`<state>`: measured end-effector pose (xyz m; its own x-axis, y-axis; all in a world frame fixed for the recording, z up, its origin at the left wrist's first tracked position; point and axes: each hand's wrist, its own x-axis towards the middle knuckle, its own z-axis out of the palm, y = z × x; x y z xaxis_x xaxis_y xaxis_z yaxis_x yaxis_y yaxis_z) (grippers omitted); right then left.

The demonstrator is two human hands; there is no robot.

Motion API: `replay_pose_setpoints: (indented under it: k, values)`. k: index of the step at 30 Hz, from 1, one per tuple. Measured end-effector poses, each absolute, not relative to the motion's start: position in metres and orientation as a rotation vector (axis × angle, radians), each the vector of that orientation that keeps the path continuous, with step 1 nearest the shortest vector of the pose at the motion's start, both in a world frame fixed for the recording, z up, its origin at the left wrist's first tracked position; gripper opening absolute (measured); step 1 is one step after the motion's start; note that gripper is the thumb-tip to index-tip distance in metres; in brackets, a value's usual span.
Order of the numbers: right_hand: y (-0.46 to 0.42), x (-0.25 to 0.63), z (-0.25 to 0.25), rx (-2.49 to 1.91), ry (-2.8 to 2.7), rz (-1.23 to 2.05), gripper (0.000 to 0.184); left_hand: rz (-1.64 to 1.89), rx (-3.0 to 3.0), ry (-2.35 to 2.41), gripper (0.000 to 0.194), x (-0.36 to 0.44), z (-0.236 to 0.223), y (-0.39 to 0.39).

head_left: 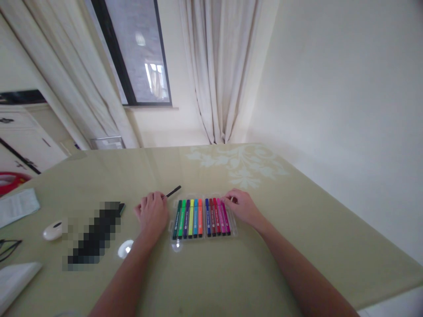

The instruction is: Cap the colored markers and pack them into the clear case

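Note:
A clear plastic case (175, 241) lies on the green table (264, 246) and holds several coloured marker pens (201, 218) side by side. My left hand (152, 213) rests just left of the case, fingers curled around a black pen (173, 191) that sticks out toward the far side. My right hand (241, 206) sits at the case's right end, fingers bent and touching the pink pens near the case's far right corner.
A white mouse (53, 230) and a blurred dark object (94, 235) lie left of my left hand. Glasses (8, 248), a white cloth (18, 204) and a white item (15, 279) sit at the left edge. A curtain (218, 70) and window (135, 53) stand behind.

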<state>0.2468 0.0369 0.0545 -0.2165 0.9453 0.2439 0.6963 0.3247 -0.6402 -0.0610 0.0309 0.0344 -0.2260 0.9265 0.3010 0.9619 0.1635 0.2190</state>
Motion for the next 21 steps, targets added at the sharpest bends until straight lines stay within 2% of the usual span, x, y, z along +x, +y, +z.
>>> replay_pose_setpoints:
  k: [2, 5, 8, 15, 17, 21]
  values:
    - [0.036, 0.244, 0.056, -1.423, -1.959, 0.592, 0.025, -0.798, -2.006, -2.243, 0.031, -0.045, 0.039, 0.028]
    - [0.034, 0.238, 0.058, -1.33, -1.838, 0.852, 0.027, -1.212, -2.276, -1.94, 0.024, -0.015, 0.045, 0.012]
    - [0.031, 0.232, 0.059, -1.168, -1.659, 1.145, 0.034, -1.347, -2.466, -1.71, 0.019, 0.011, 0.044, -0.01]
    - [0.023, 0.221, 0.063, -0.981, -1.3, 1.471, 0.035, -1.361, -2.578, -1.552, 0.013, 0.028, 0.037, -0.029]
    - [0.025, 0.223, 0.063, -0.969, -1.225, 1.484, 0.033, -1.264, -2.629, -1.467, 0.019, 0.029, 0.039, -0.031]
    - [0.037, 0.241, 0.063, -1.062, -1.163, 1.329, 0.028, -0.91, -2.845, -1.258, 0.045, 0.034, 0.041, -0.038]
